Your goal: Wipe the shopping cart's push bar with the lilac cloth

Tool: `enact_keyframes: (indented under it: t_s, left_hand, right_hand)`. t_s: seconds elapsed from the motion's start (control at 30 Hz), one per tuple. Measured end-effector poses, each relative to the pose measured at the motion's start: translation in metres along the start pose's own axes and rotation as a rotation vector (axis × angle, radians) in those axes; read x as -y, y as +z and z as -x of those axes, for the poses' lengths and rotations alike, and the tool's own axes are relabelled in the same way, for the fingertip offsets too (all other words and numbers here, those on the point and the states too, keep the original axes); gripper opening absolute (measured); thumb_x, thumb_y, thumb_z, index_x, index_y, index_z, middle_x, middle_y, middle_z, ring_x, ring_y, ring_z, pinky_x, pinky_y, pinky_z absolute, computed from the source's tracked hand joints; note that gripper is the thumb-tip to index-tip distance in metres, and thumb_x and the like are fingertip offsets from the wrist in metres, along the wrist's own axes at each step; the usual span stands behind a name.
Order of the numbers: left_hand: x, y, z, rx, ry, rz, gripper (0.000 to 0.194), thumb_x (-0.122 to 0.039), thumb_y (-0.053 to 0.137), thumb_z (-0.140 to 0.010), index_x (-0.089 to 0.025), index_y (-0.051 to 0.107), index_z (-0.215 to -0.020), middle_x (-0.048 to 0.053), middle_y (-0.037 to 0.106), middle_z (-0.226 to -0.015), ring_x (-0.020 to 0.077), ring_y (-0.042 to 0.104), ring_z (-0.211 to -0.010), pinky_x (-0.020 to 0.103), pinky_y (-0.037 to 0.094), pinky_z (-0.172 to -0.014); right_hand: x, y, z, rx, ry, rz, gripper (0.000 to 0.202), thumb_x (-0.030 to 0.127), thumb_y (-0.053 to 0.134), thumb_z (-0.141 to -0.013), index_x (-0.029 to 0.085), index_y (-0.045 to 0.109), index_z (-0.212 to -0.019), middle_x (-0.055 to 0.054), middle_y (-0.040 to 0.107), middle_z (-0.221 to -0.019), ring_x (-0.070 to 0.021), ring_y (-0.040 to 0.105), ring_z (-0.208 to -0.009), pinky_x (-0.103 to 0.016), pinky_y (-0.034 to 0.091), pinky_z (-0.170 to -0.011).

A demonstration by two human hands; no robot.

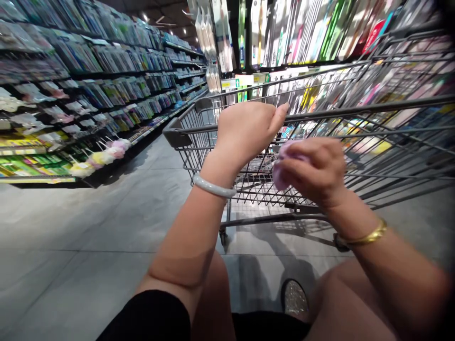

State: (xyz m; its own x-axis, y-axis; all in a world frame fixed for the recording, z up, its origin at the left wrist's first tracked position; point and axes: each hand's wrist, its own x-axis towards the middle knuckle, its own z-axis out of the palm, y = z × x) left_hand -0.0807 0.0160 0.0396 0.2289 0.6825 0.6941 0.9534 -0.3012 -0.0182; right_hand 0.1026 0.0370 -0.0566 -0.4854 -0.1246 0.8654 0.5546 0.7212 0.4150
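In the head view, my left hand [247, 128] is above the near rim of a wire shopping cart [231, 220], its back towards me and its fingers curled out of sight. Its thumb points to the upper right, and whatever it holds, if anything, is hidden. A pale grey bangle [215, 187] circles that wrist. To the right and a little lower, my right hand [318, 168] is closed on a soft light-purple item [282, 173], partly covered by the fingers. A gold bangle [371, 235] is on the right wrist.
Packed shelves [117, 61] run along the left side of the aisle. Behind the cart stands a rack of hanging packages [259, 33]. Pastel fluffy items [103, 156] stick out from the lower left shelf. Grey tiled floor [88, 222] and a glittery shoe [295, 297] lie below.
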Motion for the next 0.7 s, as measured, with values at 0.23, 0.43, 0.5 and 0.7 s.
enact_keyframes:
  t_s: [0.23,0.43,0.5,0.7]
  left_hand:
    - [0.0,-0.001,0.0,0.003,-0.004,-0.001,0.062,-0.05,0.021,-0.1,-0.02,0.067,-0.071,0.007,0.064,-0.068,0.0187,0.058,-0.073,0.032,0.029,-0.064]
    - [-0.001,-0.001,0.0,0.006,-0.015,-0.016,0.061,-0.051,0.022,-0.1,-0.021,0.067,-0.072,0.006,0.064,-0.066,0.0187,0.058,-0.072,0.032,0.028,-0.062]
    - [-0.002,-0.001,0.0,0.007,-0.017,-0.011,0.062,-0.051,0.022,-0.1,-0.021,0.067,-0.07,0.007,0.063,-0.066,0.0191,0.058,-0.071,0.032,0.028,-0.062]
    - [-0.003,-0.002,0.0,-0.004,-0.026,-0.006,0.063,-0.05,0.02,-0.099,-0.021,0.065,-0.065,0.007,0.063,-0.064,0.0189,0.057,-0.067,0.033,0.025,-0.059]
  right_hand:
    - [-0.004,-0.003,-0.006,-0.083,0.108,-0.008,0.02,0.019,0.071,-0.077,0.028,0.067,-0.094,-0.001,0.066,-0.107,-0.0222,0.059,-0.106,-0.041,0.049,-0.086]
    - [-0.003,-0.007,-0.011,-0.009,-0.024,0.036,0.024,0.022,0.075,-0.075,0.028,0.067,-0.096,0.0,0.068,-0.108,-0.0203,0.062,-0.102,-0.037,0.049,-0.085]
    - [-0.018,-0.019,-0.02,-0.155,0.087,0.043,0.025,0.023,0.078,-0.071,0.028,0.069,-0.094,-0.001,0.067,-0.105,-0.0216,0.062,-0.098,-0.04,0.05,-0.086]
    - [-0.028,-0.024,-0.026,-0.263,0.277,0.091,0.017,0.023,0.076,-0.073,0.027,0.069,-0.089,-0.004,0.063,-0.102,-0.0247,0.059,-0.1,-0.045,0.05,-0.088]
